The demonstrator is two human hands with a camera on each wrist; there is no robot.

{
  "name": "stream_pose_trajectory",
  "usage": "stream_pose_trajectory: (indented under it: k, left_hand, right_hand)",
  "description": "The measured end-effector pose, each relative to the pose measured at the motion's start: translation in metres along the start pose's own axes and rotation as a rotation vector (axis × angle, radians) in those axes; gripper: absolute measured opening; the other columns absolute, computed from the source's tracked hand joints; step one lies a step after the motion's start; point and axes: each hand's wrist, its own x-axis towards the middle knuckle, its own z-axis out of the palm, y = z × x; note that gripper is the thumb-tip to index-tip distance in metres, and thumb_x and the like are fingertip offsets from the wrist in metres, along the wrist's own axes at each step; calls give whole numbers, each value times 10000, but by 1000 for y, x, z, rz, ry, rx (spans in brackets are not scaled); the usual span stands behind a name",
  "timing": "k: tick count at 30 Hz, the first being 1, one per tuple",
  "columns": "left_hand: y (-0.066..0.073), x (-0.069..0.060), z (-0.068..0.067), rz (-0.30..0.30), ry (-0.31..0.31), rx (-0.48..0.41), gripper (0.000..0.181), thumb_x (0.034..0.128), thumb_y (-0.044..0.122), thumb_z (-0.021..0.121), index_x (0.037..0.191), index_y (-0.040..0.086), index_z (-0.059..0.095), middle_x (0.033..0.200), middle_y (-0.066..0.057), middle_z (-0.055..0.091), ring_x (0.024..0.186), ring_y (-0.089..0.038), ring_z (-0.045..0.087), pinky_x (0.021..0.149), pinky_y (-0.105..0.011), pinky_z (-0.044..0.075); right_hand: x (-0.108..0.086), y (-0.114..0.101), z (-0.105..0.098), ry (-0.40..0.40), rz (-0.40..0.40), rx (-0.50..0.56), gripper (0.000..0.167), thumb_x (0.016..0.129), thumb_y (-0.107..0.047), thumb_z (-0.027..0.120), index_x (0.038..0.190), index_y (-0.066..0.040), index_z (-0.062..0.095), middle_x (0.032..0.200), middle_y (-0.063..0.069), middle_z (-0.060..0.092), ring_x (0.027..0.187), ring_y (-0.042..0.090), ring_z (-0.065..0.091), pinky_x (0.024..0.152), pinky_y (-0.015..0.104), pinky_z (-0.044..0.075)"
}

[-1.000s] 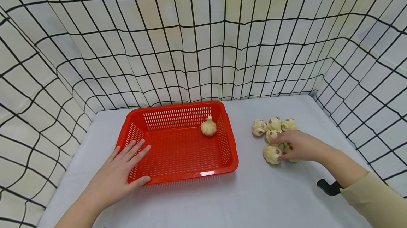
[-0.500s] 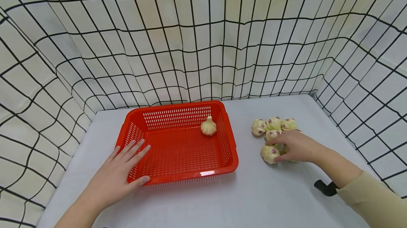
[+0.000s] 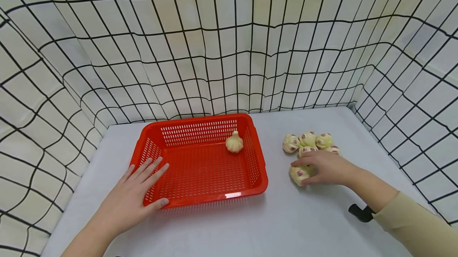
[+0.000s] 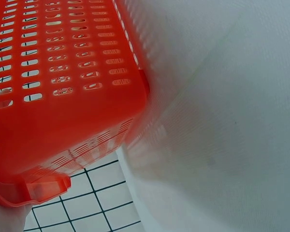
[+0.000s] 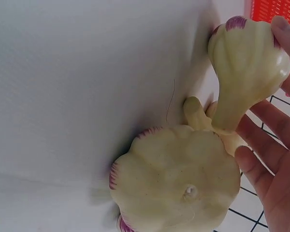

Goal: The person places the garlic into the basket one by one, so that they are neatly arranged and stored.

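Observation:
My right hand [image 3: 327,166] pinches a cream garlic bulb [image 3: 298,175] with purple streaks between thumb and fingers, just above or on the white table. In the right wrist view this garlic bulb [image 5: 249,60] has its stem pointing down, and another garlic bulb [image 5: 179,179] lies close under the hand. Spread fingers of my left hand [image 3: 134,197] rest over the left rim of a red plastic basket [image 3: 211,199]. One garlic bulb [image 3: 234,143] stands stem-up in the basket's back right corner. The left wrist view shows mostly the basket's slotted side [image 4: 63,111].
Several garlic bulbs [image 3: 307,139] cluster behind and beside my right hand, some partly covered by it. A black net [image 3: 229,54] over white cloth walls in the table's back and sides. A black strap-like piece [image 3: 360,213] juts from below the right sleeve [image 3: 411,221].
My right hand has shifted a little to the left, carrying the garlic bulb away from the cluster and uncovering a bulb behind. My left hand and the basket stay still.

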Motion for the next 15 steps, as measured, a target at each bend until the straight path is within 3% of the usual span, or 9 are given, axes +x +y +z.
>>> stream_pose_trajectory:
  k: [8,15]
  left_hand:
    - [0,0,0,-5,-8,-1,852,871,695,564,1557,237,349,1608,-68,301,1445,-382,284,1216,-422,-67]
    - [0,0,0,-11,-11,-5,851,870,699,561,1548,221,370,1608,-66,302,1449,-374,279,1217,-426,-63]
  right_hand:
    - [3,-5,1,-16,8,-1,513,782,-535,790,1247,-348,684,1107,-152,618,1008,103,550,845,365,526]
    - [6,-10,-1,-34,-4,0,522,792,-515,788,1259,-303,691,1141,-132,628,1052,130,567,893,394,525]
